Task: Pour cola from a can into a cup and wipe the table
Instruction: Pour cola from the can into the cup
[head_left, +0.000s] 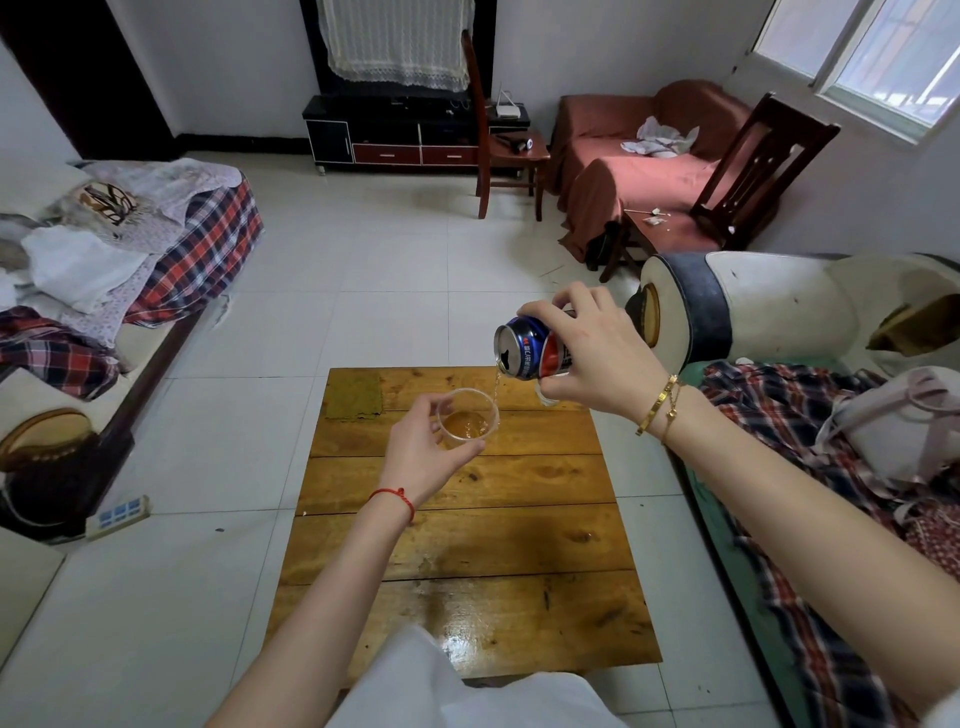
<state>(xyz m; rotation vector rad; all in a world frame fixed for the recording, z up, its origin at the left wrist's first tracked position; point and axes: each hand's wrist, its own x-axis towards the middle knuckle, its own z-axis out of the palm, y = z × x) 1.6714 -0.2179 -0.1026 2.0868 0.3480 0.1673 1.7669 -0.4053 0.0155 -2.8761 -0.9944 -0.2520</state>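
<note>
One can, one cup, one cloth, two hands over a wooden table (519, 519).
Right hand (597, 353) fingers wrapped on can (530, 348), lying nearly level, mouth pointing left and down above cup (467, 418); left hand (421, 452) fingers curled round cup; green cloth (356, 397) at far-left corner.

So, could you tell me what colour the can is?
Mainly blue with a red patch, on the can; head view.

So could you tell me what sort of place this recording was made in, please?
Most likely a home living room: a covered sofa and a TV cabinet stand by the far wall, and the hands pour cola over a low wooden table on a tiled floor.
</note>
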